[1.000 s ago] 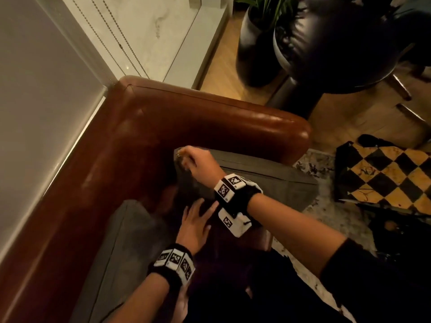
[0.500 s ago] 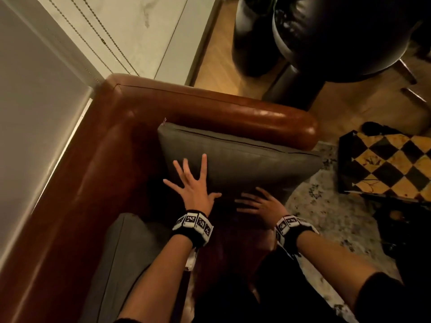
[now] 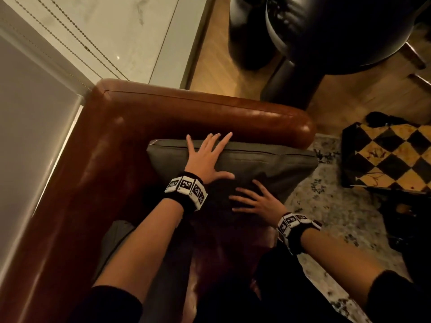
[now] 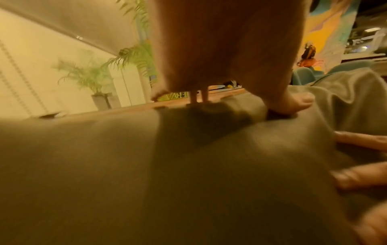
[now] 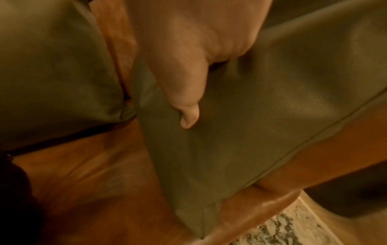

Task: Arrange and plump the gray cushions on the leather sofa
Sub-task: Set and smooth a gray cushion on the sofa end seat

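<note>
A gray cushion [image 3: 268, 166] [image 4: 104, 165] [image 5: 261, 116] stands against the armrest [image 3: 233, 117] of the brown leather sofa [image 3: 81, 194]. My left hand [image 3: 206, 157] lies flat on the cushion's upper left part, fingers spread and reaching its top edge. My right hand [image 3: 256, 201] presses flat on the cushion's lower front, fingers spread and pointing left. In the left wrist view my left hand [image 4: 220, 49] presses a dent into the fabric. A second gray cushion [image 3: 116, 243] [image 5: 52, 66] leans against the sofa back at lower left, partly hidden by my left arm.
A white wall [image 3: 23, 113] runs behind the sofa. A black round chair [image 3: 338, 31] and a dark planter [image 3: 247, 31] stand on the wood floor beyond the armrest. A black-and-yellow checkered bag [image 3: 391, 155] sits on the patterned rug [image 3: 338, 206] at the right.
The cushion went from being set in the corner by my right hand to standing against the armrest. My left hand has slid up to its top edge; my right hand stays pressed lower down.
</note>
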